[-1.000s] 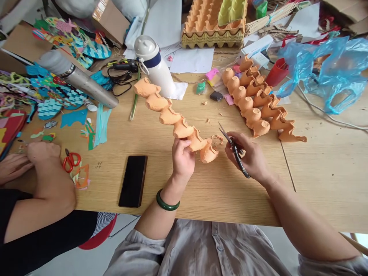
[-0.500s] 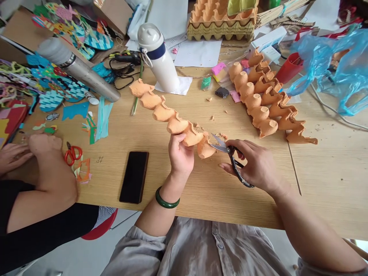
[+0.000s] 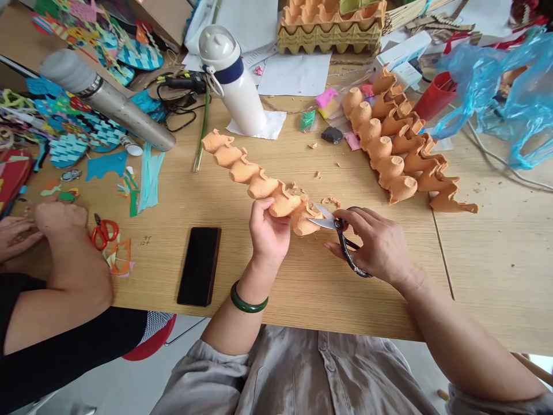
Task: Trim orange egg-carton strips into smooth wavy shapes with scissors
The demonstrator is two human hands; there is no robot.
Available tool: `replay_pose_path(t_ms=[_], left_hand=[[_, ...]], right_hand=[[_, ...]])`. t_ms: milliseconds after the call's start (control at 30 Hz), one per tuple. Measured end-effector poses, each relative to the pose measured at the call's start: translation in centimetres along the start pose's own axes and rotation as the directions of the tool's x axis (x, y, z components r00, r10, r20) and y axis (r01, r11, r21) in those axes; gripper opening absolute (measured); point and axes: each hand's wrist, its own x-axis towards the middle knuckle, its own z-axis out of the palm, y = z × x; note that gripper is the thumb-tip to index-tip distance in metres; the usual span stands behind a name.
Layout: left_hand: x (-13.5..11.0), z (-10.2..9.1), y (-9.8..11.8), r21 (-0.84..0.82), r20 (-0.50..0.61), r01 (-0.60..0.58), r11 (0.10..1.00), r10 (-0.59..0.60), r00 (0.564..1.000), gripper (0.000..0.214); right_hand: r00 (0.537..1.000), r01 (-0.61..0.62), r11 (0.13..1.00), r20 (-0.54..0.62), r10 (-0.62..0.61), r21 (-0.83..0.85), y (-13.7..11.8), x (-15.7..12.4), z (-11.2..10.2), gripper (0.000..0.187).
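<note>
My left hand [image 3: 270, 230] grips a long strip of orange egg carton cups [image 3: 262, 185] from below, thumb on its near side. The strip slants from upper left down to the right. In my right hand [image 3: 380, 242] is a pair of black-handled scissors [image 3: 345, 239], with fingers through the handles. Their blades are parted and reach the rim of the strip's rightmost cup [image 3: 306, 219]. Small orange scraps [image 3: 332, 202] lie on the table just behind that cup.
More cut egg carton strips [image 3: 389, 153] lie at the right. A phone [image 3: 199, 265], a white bottle [image 3: 237, 86] and a steel flask [image 3: 112, 104] are on the table [image 3: 242, 288]. Red-handled scissors [image 3: 103, 230] lie near another person's arm [image 3: 78, 259] at the left.
The scissor blades have moved slightly left, further over the end cup. The strip has tilted a little, its far end shifting right and down. My left hand keeps its grip.
</note>
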Motion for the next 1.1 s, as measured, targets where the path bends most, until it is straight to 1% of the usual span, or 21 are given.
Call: replay_pose_path(t_ms=[133,267,367,433,533,667,833,1000,1100], left_hand=[[0.09,-0.05,-0.12,0.064,0.000,0.025,0.998,-0.025,1.000,0.021],[0.23,-0.16,-0.13,0.072,0.014,0.037,0.997,-0.038,0.999,0.023],[0.27,-0.14,-0.09,0.073,0.003,0.042,0.996,-0.042,0.999,0.023],[0.26,-0.08,-0.08,0.073,-0.004,0.040,0.997,-0.040,0.999,0.023],[0.23,0.03,-0.12,0.066,0.014,0.059,0.996,-0.060,0.998,0.023],[0.21,0.19,-0.21,0.042,0.011,0.094,0.995,-0.095,0.995,0.023],[0.29,0.24,-0.37,0.053,-0.017,0.114,0.992,-0.114,0.993,0.025],[0.36,0.18,-0.48,0.056,-0.023,0.108,0.993,-0.107,0.994,0.024],[0.39,0.18,-0.53,0.042,-0.039,0.091,0.995,-0.089,0.995,0.023]], right_hand=[[1.000,-0.003,1.000,0.010,0.003,-0.009,-0.17,-0.02,0.18,0.038],[0.999,-0.013,0.999,-0.032,0.011,-0.053,-0.41,-0.04,0.29,0.042],[0.999,-0.015,0.995,-0.054,0.009,-0.098,-0.52,-0.09,0.31,0.044],[0.998,0.001,0.993,-0.066,-0.009,-0.121,-0.52,-0.13,0.32,0.044],[0.995,0.044,0.992,-0.079,-0.054,-0.122,-0.41,-0.13,0.35,0.041],[0.996,0.049,0.991,-0.064,-0.057,-0.122,-0.23,-0.09,0.37,0.038],[0.997,0.050,0.994,-0.056,-0.055,-0.100,-0.26,-0.30,0.41,0.041],[1.000,-0.009,0.999,0.009,0.009,-0.047,-0.50,-0.73,0.64,0.048],[1.000,-0.024,0.997,0.004,0.024,-0.071,-0.54,-0.95,0.84,0.046]])
